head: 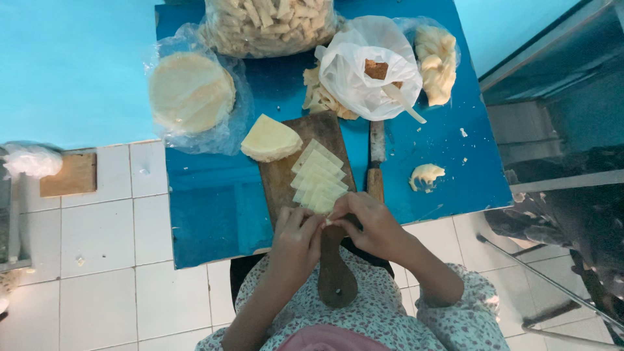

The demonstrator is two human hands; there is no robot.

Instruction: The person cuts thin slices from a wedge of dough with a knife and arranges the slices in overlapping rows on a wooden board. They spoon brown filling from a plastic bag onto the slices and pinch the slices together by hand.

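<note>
Head view looks straight down on a blue-topped counter (pixel 214 214) where both hands meet over the near end of a brown wooden paddle-shaped cutting board (pixel 286 172), its rounded handle reaching toward the person's lap. The left hand (pixel 296 240) and the right hand (pixel 370 224) each pinch with a narrow grip the same small pale piece of dough wrapper (pixel 329 221), held between the fingertips just off the board's near end. My judgement is that so thin a piece could tear or slip from the fingers if they pull apart unevenly, and a dropped piece could fall past the counter edge to the white tiled floor (pixel 97 260). Just beyond the fingers lies a fanned row of pale yellow cut wrapper strips (pixel 317 175); a careless wrist could scatter them. A wooden-handled knife (pixel 376 162) lies beside the board, very near the right hand, so a sideways move risks brushing it. Farther off sit a folded stack of pale wrappers (pixel 270 138), a clear bag of round wrappers (pixel 192 91), a bag of rolled sticks (pixel 270 23), a white plastic bag with a brown block (pixel 367 71) and a lump of pale filling (pixel 426 174).
</note>
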